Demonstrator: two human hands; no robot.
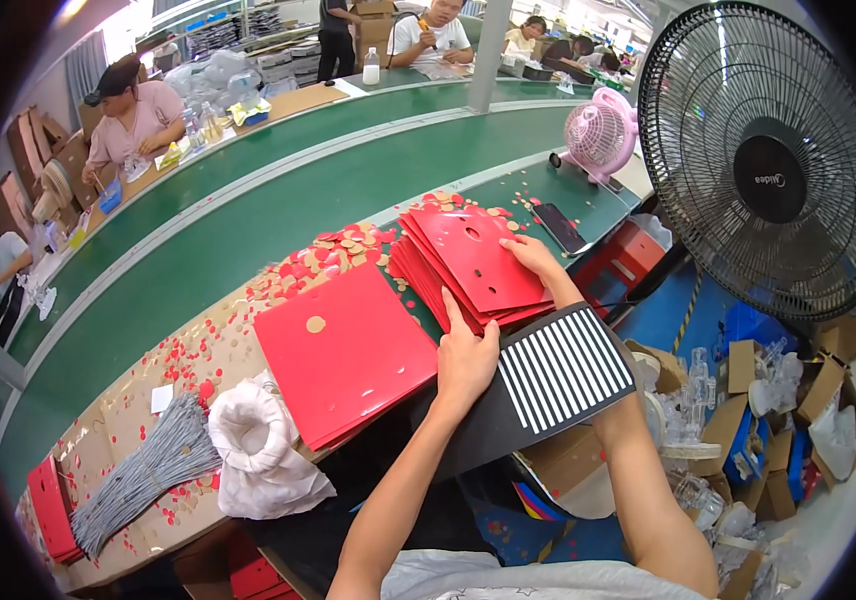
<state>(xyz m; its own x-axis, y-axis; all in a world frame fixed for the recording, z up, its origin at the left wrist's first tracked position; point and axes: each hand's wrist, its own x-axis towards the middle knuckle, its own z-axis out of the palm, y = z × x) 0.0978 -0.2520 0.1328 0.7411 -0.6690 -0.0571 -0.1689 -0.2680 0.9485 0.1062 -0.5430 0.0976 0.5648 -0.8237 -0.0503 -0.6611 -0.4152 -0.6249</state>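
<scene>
A stack of red sheets [470, 252] with punched holes lies fanned unevenly between my hands. My left hand [469, 360] is closed on its near left edge, index finger stretched along the side. At the right edge my right hand [536, 262] grips the stack, fingers on the top sheet; its thumb is hidden. To the left sits another stack of red sheets [348, 345], its top one bearing a tan disc [316, 324]. A black panel with white stripes [566, 368] covers part of my right forearm.
Red and tan paper discs [333, 255] are scattered beyond the stacks. Left lie a white cloth roll [251, 430] and grey ties [153, 465]. A phone [560, 229], a pink fan [600, 135] and a large black fan [768, 170] stand right. Co-workers sit across the green bench [248, 215].
</scene>
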